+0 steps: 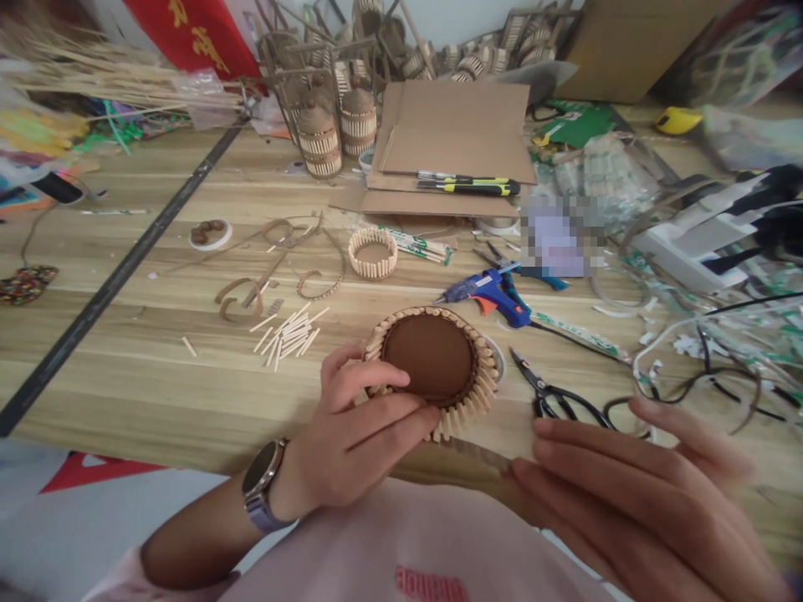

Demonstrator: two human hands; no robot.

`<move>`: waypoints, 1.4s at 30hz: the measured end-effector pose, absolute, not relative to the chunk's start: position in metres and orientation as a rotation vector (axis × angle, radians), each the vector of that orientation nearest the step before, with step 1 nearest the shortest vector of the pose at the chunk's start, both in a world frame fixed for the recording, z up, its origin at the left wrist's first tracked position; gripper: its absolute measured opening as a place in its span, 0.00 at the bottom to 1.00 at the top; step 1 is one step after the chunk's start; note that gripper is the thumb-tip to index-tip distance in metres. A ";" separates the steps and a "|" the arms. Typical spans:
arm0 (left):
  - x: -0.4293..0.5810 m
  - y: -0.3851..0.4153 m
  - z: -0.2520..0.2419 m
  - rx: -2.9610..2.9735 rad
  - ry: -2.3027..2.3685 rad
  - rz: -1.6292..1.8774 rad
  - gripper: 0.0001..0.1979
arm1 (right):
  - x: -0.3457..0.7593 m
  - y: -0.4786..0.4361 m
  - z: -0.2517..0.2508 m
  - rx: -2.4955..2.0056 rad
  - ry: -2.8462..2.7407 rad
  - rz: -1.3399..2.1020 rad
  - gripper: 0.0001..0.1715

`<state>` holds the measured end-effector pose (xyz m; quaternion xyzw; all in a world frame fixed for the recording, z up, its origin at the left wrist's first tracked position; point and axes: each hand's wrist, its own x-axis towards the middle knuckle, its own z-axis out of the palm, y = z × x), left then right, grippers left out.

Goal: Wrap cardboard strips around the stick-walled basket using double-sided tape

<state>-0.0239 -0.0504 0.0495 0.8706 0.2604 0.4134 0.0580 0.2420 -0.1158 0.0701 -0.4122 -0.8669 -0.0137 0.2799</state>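
My left hand, with a watch on its wrist, grips a round basket by its near left rim. The basket has a smooth brown disc facing up, ringed by short pale wooden sticks. The left fingers lie across the disc's near edge; the thumb is partly hidden. To the right, my right hand is held over the table's front edge, apart from the basket, fingers stretched out and slightly blurred. I see nothing held in it. Black-handled scissors lie just beyond its fingertips. A blurred brownish band between basket and right fingertips is unclear.
A blue glue gun and a smaller stick ring lie beyond the basket. Loose sticks are scattered at left. Cardboard sheets carry cutters. Finished stick lanterns stand behind. Cables and scraps clutter the right.
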 end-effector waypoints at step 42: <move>-0.020 -0.036 0.049 2.329 0.591 0.765 0.08 | 0.216 -0.066 0.080 -1.069 -2.392 0.356 0.07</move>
